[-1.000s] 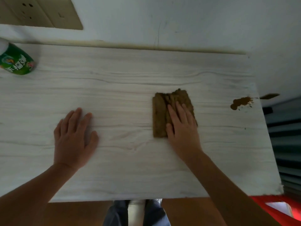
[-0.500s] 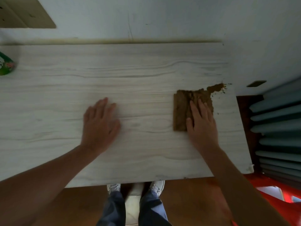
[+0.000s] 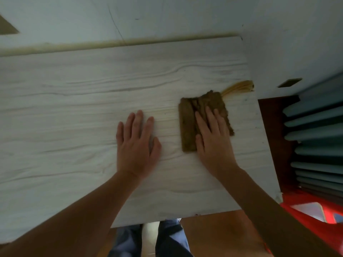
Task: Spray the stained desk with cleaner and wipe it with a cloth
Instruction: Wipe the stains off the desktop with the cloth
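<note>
Head view: wipe step in hand. R hand (image 3: 213, 138) flat on cloth (image 3: 187, 127), fingers straight, pressing, not gripping. Cloth sits near right edge of worktop (image 3: 74, 108); yellow-brown smear (image 3: 239, 87) runs from its far corner to that edge. L hand (image 3: 136, 145) flat on worktop, fingers released, bracing. Next, prob.: run cloth over smear w/ firm pressure.

A pale, scuffed wall (image 3: 185, 15) filled the top of the frame, with a tan plate (image 3: 7, 28) at upper left. Blue-grey slats (image 3: 315, 136) were stacked at right above something red (image 3: 304, 199). An orange-brown wooden floor (image 3: 222, 234) lay along the bottom.
</note>
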Demonstrator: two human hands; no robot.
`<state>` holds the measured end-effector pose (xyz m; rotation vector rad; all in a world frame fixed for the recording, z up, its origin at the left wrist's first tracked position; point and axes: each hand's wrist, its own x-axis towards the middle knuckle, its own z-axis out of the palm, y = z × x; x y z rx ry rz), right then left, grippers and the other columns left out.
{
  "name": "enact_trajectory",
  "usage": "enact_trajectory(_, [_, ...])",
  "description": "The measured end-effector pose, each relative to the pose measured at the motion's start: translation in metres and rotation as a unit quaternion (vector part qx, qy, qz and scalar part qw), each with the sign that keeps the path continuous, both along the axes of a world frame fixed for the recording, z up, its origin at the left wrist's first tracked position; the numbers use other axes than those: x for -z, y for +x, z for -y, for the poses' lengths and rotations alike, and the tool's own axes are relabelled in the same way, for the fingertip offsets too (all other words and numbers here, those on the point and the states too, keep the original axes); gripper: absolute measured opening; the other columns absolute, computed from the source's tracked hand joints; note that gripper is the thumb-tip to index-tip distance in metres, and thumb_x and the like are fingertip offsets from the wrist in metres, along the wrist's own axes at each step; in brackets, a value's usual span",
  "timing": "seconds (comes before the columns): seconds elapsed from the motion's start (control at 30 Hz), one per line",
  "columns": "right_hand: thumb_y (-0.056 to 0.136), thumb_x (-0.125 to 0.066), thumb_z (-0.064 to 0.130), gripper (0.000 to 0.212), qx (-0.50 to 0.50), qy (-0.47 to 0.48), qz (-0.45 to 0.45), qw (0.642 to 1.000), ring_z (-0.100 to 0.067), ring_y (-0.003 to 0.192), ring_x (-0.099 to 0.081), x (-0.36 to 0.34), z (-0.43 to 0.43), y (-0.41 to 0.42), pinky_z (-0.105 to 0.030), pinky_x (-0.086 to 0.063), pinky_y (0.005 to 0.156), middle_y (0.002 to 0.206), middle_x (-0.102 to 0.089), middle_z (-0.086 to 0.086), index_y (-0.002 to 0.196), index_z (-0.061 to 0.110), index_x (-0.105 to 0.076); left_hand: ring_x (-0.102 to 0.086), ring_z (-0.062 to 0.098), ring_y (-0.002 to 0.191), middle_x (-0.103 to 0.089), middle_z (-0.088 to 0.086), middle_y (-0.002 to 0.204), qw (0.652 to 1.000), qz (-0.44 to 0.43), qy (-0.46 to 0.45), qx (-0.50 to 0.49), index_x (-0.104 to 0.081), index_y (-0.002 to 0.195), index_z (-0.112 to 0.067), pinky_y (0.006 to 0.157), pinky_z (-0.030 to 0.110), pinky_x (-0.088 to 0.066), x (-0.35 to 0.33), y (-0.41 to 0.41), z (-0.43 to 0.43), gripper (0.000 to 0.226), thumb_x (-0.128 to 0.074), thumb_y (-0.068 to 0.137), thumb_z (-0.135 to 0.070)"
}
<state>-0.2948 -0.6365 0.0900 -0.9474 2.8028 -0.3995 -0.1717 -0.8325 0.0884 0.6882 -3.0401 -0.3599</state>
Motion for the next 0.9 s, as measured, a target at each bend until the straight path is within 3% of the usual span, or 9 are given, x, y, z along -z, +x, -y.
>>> enact_trajectory(0.1, [0.104,-0.031,0.036,0.058,-0.043,0.024,0.026,0.998,-0.021,0.155,-0.004,-0.003,-0.018,0.021,-0.039,-0.009,0.124,0.168,-0.012,-0.003,0.159,0.023,-0.022,-0.023,0.034,0.156,-0.031,0.014,0.166,1.000,-0.003,-0.002,0.000,-0.044,0.152,-0.017,0.126,0.057,-0.016,0.000,0.002,0.001,0.063,-0.037,0.095,-0.042])
enact_trajectory(0.2, [0.104,-0.031,0.039,0.059,-0.012,0.029,0.038,0.999,-0.017,0.155,-0.004,-0.004,-0.040,0.009,-0.040,-0.014,0.123,0.168,-0.009,0.002,0.160,0.027,-0.018,-0.023,0.034,0.155,-0.031,0.014,0.166,1.000,-0.005,-0.007,-0.003,-0.044,0.153,-0.016,0.126,0.057,-0.016,0.000,-0.001,0.000,0.063,-0.038,0.095,-0.041])
enact_trajectory(0.37, [0.102,-0.033,0.038,0.060,0.084,0.025,0.029,0.996,-0.023,0.154,-0.010,-0.007,-0.049,-0.032,-0.041,-0.014,0.122,0.167,-0.012,-0.001,0.159,0.027,-0.019,-0.027,0.036,0.154,-0.033,0.015,0.164,1.000,-0.024,-0.016,-0.004,-0.046,0.152,-0.015,0.125,0.057,-0.018,0.002,-0.001,0.000,0.064,-0.039,0.093,-0.042])
enact_trajectory(0.53, [0.102,-0.035,0.031,0.058,0.143,0.025,0.014,0.989,-0.035,0.152,-0.013,-0.003,0.002,-0.105,-0.051,-0.015,0.123,0.165,-0.016,-0.013,0.158,0.020,-0.023,-0.029,0.038,0.153,-0.035,0.016,0.163,0.999,-0.028,-0.022,-0.005,-0.048,0.150,-0.015,0.124,0.058,-0.020,0.002,-0.002,0.002,0.064,-0.040,0.093,-0.042])
enact_trajectory(0.67, [0.102,-0.036,0.029,0.060,0.108,0.030,0.015,0.994,-0.039,0.152,-0.007,-0.004,0.075,-0.130,-0.050,-0.008,0.124,0.166,-0.012,-0.017,0.159,0.017,-0.021,-0.029,0.037,0.153,-0.036,0.015,0.163,0.999,-0.030,-0.021,-0.005,-0.048,0.150,-0.016,0.124,0.058,-0.020,0.003,-0.002,0.002,0.063,-0.042,0.093,-0.041])
enact_trajectory(0.9, [0.100,-0.041,0.025,0.057,-0.089,-0.017,0.019,0.996,-0.034,0.153,-0.012,0.000,0.144,-0.052,-0.044,-0.006,0.125,0.165,-0.021,-0.013,0.156,0.019,-0.031,-0.026,0.035,0.154,-0.032,0.015,0.165,1.000,-0.012,-0.028,0.001,-0.045,0.152,-0.016,0.125,0.057,-0.020,0.004,0.000,0.002,0.063,-0.040,0.095,-0.042])
